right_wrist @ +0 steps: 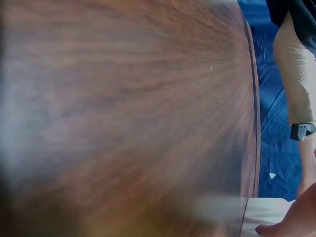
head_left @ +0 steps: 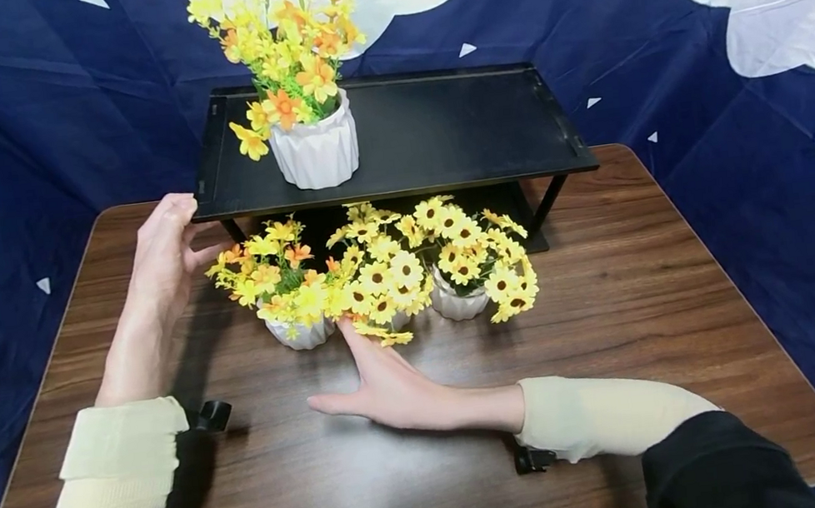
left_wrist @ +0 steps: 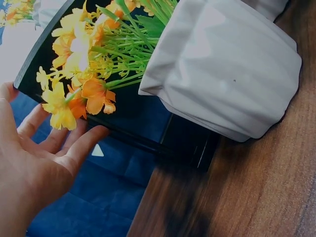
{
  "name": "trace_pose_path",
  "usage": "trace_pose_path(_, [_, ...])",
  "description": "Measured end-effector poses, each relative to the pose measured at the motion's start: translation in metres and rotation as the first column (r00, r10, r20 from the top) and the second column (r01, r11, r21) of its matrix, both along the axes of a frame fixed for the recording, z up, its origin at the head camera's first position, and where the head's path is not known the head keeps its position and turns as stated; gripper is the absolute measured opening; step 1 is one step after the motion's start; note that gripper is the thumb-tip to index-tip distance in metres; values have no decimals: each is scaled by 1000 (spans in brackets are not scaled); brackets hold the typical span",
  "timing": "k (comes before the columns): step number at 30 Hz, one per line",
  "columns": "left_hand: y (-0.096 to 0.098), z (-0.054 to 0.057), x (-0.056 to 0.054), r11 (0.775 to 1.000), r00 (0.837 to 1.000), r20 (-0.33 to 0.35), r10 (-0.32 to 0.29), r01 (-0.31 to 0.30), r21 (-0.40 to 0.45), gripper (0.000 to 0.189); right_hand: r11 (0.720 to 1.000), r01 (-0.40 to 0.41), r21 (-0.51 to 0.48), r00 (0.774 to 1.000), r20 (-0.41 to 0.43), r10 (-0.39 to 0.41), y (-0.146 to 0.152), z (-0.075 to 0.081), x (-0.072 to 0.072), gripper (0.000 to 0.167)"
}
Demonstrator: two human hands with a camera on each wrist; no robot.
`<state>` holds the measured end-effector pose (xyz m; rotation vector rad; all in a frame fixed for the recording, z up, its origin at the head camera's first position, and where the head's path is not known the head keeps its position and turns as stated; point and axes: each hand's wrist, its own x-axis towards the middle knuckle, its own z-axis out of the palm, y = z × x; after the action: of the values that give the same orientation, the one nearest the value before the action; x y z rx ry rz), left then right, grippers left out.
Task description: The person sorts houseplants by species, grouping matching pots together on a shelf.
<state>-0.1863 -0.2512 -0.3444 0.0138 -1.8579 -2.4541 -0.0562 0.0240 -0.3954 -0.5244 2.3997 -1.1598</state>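
My left hand [head_left: 161, 248] is at the left front corner of a black two-tier shelf [head_left: 438, 129], fingers loosely spread and touching its edge in the left wrist view. My right hand [head_left: 392, 381] reaches in low over the table, thumb held out from the fingers. Its fingertips go under the blooms between a white pot of orange and yellow flowers [head_left: 299, 333] and a pot of yellow daisies [head_left: 387, 277]; whether they touch a pot is hidden. To the right stands another white daisy pot [head_left: 461, 302]. In the right wrist view the right hand [right_wrist: 296, 217] shows only partly.
On the shelf's upper board, left of its middle, stands a white pot with tall orange and yellow flowers [head_left: 316, 147]. A lower board lies behind the front pots. The brown wooden table [head_left: 650, 327] has rounded corners; a dark blue patterned cloth [head_left: 770, 187] hangs around it.
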Motion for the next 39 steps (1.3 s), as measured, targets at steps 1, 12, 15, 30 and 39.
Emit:
trace_pose_path(1, [0, 0, 0, 1000, 1000, -1, -3, 3, 2, 10, 1000, 14, 3, 1000, 9, -14, -2, -1, -1, 115])
trace_pose_path(12, [5, -1, -2, 1000, 1000, -5, -17, 17, 22, 10, 994, 113, -11, 990, 88, -112, -16, -5, -11, 120])
trace_pose_path(15, [5, -1, -1, 999, 1000, -5, -20, 20, 25, 10, 990, 140, -12, 985, 100, -138, -21, -5, -13, 115])
trace_pose_path(30, [4, 2, -1, 1000, 1000, 4, -3, 3, 7, 10, 979, 203, 12, 969, 143, -202, -43, -10, -29, 74])
trace_pose_path(39, [3, 1, 0, 1000, 1000, -5, 0, 0, 1, 10, 967, 246, 71, 923, 289, -256, -58, -12, -36, 98])
